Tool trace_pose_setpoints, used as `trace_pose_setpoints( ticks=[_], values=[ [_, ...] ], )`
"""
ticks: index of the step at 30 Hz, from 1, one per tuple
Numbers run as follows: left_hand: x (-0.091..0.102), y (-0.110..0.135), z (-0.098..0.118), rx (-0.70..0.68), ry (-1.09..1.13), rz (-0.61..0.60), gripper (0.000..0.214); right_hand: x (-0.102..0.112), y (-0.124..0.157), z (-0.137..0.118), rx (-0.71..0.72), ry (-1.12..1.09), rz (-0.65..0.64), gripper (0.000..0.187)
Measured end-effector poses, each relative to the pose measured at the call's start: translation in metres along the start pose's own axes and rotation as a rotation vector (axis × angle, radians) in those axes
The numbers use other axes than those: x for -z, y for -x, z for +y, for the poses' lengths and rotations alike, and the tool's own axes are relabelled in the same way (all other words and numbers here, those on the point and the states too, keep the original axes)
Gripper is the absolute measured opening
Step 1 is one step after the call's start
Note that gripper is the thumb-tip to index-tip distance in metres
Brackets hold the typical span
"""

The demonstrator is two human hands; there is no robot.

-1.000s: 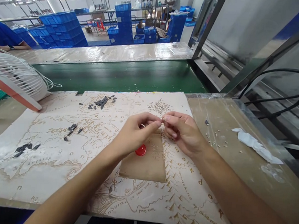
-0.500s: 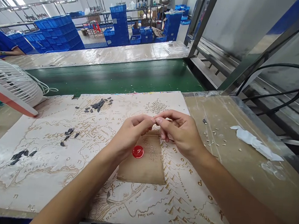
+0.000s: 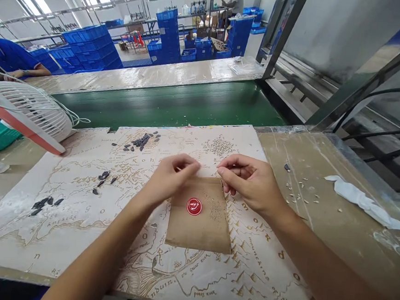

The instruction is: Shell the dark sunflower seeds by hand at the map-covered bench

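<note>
My left hand [image 3: 174, 175] hovers over the top left of a brown paper square [image 3: 196, 235], thumb and index tips pressed together; whatever they pinch, if anything, is hidden. Across a small gap, my right hand [image 3: 249, 179] pinches with thumb and forefinger above the square's upper right corner. What sits in that pinch is too small to name. A small round red disc [image 3: 194, 206] with a raised white-edged rim lies on the brown square. Tiny grains [image 3: 217, 209] are scattered to its right. Beyond my hands, a pile of small pale pieces [image 3: 222, 145] rests on a map-printed sheet [image 3: 84, 247].
Dark elongated pieces [image 3: 141, 140] lie in clusters on the map. At left stand a white fan [image 3: 33, 109] and a green basket [image 3: 0, 136]. Crumpled white tissue [image 3: 362, 200] lies right. A green conveyor belt [image 3: 176, 104] runs behind; a person in blue [image 3: 13, 56] sits beyond.
My hands, which met fingertip to fingertip, have come apart, the left to the left and the right to the right. The whole view has shifted slightly, so the table appears further right.
</note>
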State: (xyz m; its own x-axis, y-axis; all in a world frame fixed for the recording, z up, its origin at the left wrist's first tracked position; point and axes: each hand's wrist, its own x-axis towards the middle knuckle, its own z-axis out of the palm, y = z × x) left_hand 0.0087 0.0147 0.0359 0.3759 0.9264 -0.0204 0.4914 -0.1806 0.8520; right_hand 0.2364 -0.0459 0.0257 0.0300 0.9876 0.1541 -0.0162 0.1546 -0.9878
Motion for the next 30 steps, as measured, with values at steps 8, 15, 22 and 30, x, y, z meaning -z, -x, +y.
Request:
trace_pose_setpoints(
  ticks=[8, 15, 22, 30],
  values=[
    [0.078, -0.024, -0.073, 0.213, -0.672, 0.617, 0.032, 0.004, 0.001, -0.002, 0.026, 0.165, -0.082, 0.015],
    [0.075, -0.027, -0.093, 0.182, -0.691, 0.581, 0.018, 0.001, 0.013, -0.006, 0.299, 0.568, -0.439, 0.010],
    [0.069, -0.031, -0.092, 0.072, -0.611, 0.620, 0.016, -0.007, 0.021, -0.011, 0.333, 0.664, -0.513, 0.013],
    [0.068, -0.037, -0.099, 0.020, -0.500, 0.613, 0.007, -0.010, 0.028, -0.012, 0.427, 0.879, -0.560, 0.025]
  ],
)
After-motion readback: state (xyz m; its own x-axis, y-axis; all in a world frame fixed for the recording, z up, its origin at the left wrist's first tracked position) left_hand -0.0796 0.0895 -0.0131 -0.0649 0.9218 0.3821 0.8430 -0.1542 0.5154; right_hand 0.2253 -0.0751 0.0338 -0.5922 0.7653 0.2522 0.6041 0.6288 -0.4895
